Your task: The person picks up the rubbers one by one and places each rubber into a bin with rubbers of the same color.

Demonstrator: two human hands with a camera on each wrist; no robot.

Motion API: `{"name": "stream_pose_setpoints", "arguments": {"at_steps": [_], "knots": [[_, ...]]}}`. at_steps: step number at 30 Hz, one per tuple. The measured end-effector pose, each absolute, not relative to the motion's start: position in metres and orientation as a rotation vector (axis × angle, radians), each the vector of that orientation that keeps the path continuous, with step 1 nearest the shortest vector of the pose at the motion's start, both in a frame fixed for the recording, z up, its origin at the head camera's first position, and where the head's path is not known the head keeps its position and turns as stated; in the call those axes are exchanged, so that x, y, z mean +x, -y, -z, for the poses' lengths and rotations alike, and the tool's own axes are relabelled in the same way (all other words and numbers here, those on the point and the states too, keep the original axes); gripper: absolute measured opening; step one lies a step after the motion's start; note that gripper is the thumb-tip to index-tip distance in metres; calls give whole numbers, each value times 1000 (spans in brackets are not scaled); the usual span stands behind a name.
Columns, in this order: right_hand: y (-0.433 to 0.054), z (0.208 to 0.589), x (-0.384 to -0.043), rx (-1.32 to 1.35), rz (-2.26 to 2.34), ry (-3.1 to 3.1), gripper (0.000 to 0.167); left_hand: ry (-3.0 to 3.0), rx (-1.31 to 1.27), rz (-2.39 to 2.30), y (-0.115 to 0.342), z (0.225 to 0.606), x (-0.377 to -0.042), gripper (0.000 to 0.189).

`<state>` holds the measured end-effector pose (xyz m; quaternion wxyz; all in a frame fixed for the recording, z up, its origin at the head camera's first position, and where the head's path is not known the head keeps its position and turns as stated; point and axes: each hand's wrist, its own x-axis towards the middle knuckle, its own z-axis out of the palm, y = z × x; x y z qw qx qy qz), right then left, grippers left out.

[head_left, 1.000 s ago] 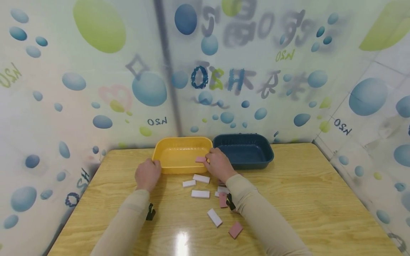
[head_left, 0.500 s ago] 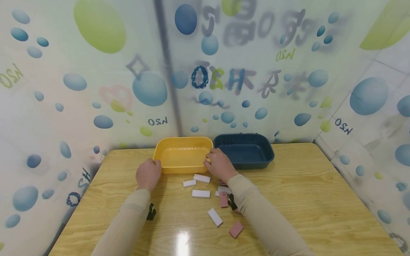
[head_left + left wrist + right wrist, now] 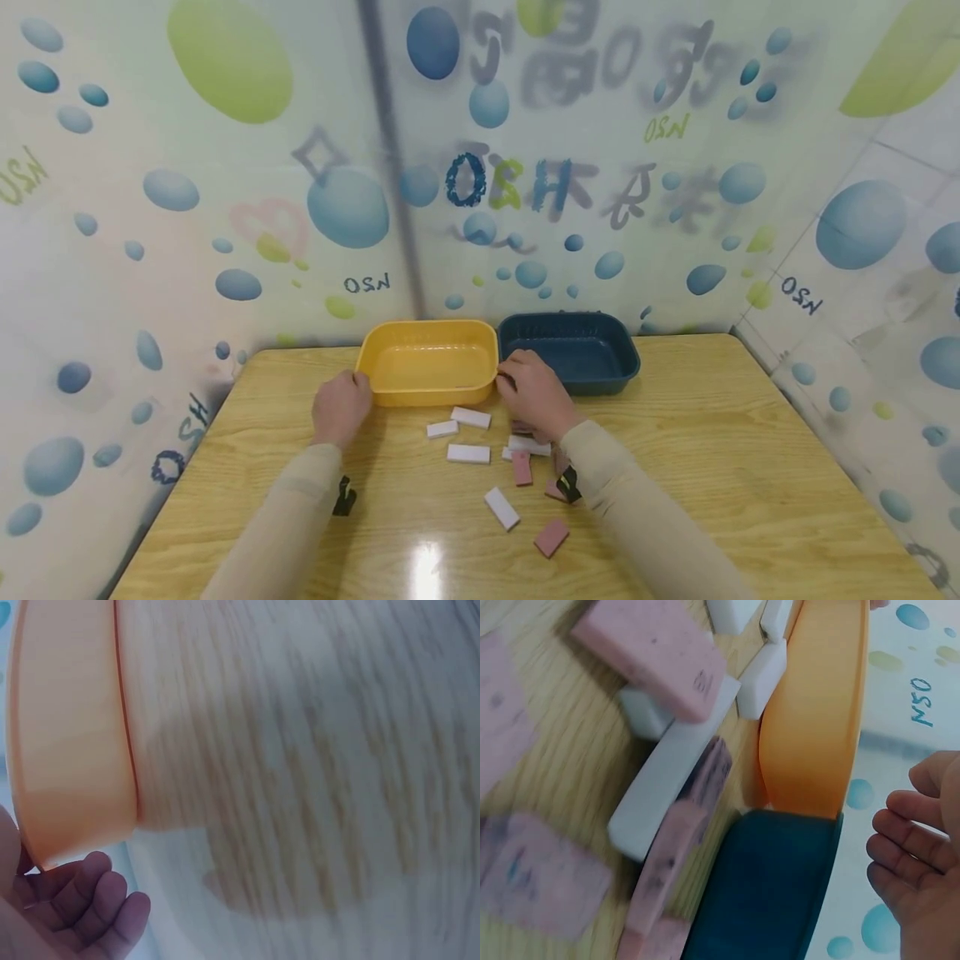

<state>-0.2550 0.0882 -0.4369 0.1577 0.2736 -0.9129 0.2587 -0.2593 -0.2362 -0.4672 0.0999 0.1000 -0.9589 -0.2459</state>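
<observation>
My left hand (image 3: 341,410) grips the front left corner of a yellow plastic basin (image 3: 431,397). In the left wrist view, its fingers (image 3: 97,900) curl at the basin's rim. My right hand (image 3: 537,393) hovers by the basin's front right corner, overlapping the dark blue basin (image 3: 607,385). Seen from the right wrist, this hand holds nothing, and its fingers (image 3: 907,840) are loosely bent. Low inside the yellow basin, behind its front wall, a thin dark sliver (image 3: 463,387) shows.
Several white blocks (image 3: 468,454) and pink blocks (image 3: 551,537) lie scattered on the wooden table (image 3: 712,467) before the basins. Some are stacked beneath my right forearm. Behind the basins stands a wall (image 3: 600,283) with printed droplets.
A second ago my right hand held a pink block over the yellow basin; the block has left its fingers. The hand has since drawn right. My left hand stays on the corner.
</observation>
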Motion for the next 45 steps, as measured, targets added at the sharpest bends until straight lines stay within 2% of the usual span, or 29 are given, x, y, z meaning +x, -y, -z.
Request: {"name": "stream_pose_setpoints", "arguments": {"at_steps": [12,24,42,45], "knots": [[-121,444,-231,794,-697,2597,16,2840,278,780,238,463,-256,43],[-142,457,-207,868,-599,2842,16,2852,274,849,242,467,-256,46],[-137,470,-186,1081,-571,2801,11,2803,276,864,238,471,-257,46],[-137,470,-185,1123,-532,2791,14,2797,283,857,237,470,-257,45]]}}
